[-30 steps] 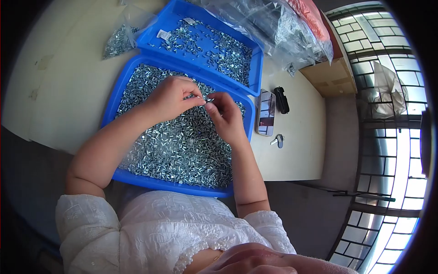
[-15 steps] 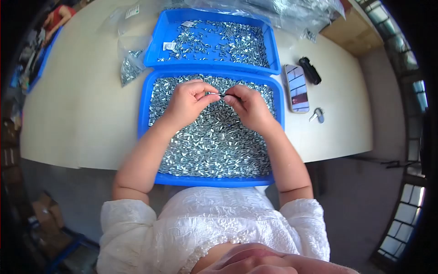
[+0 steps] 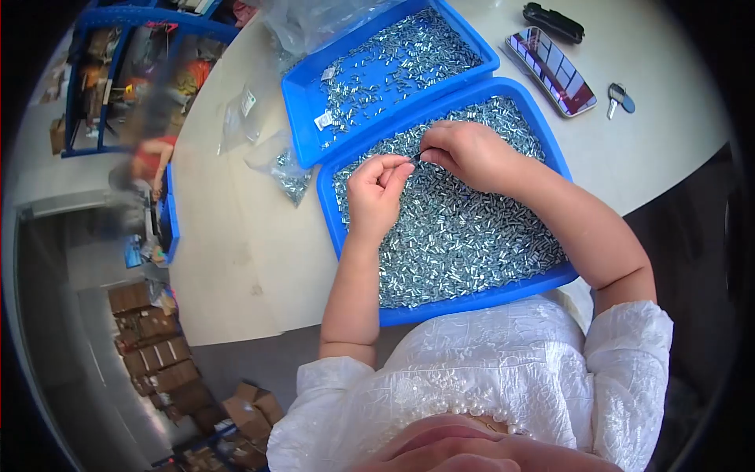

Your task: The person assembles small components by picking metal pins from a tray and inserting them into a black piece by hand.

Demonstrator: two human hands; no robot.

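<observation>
My left hand (image 3: 377, 197) is closed in a pinch over the near blue tray (image 3: 326, 197); whatever its fingertips hold is too small to make out. Facing it, my right hand (image 3: 472, 153) pinches a small dark rod-like piece (image 3: 416, 157), whose end reaches the left fingertips. Below both hands, small shiny metal pieces (image 3: 464, 244), short and cylindrical, fill the tray in a thick layer.
A second blue tray (image 3: 299, 90) behind holds scattered metal pieces and white slips. Plastic bags (image 3: 291, 177) lie left on the table (image 3: 228, 259). A phone (image 3: 550, 71), black case (image 3: 554, 22) and keys (image 3: 617, 101) lie right. Another person (image 3: 149, 161) sits far left.
The head view has swung left, so trays and hands appear further right and tilted, and shelves show at left. Both hands keep their fingertips together over the near tray.
</observation>
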